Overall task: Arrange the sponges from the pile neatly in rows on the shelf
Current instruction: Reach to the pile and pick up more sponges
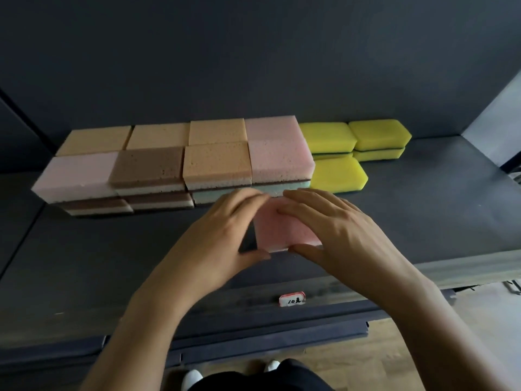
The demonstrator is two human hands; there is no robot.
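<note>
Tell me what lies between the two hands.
A pink sponge, held by the left hand and the right hand; the head view shows it.

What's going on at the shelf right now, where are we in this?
A person grips one pink sponge with both the left hand and the right hand, low over the dark shelf, just in front of the stacked sponges. Those stand in two rows of tan, pink and brown, with yellow sponges to their right. No third row has been started yet.
</note>
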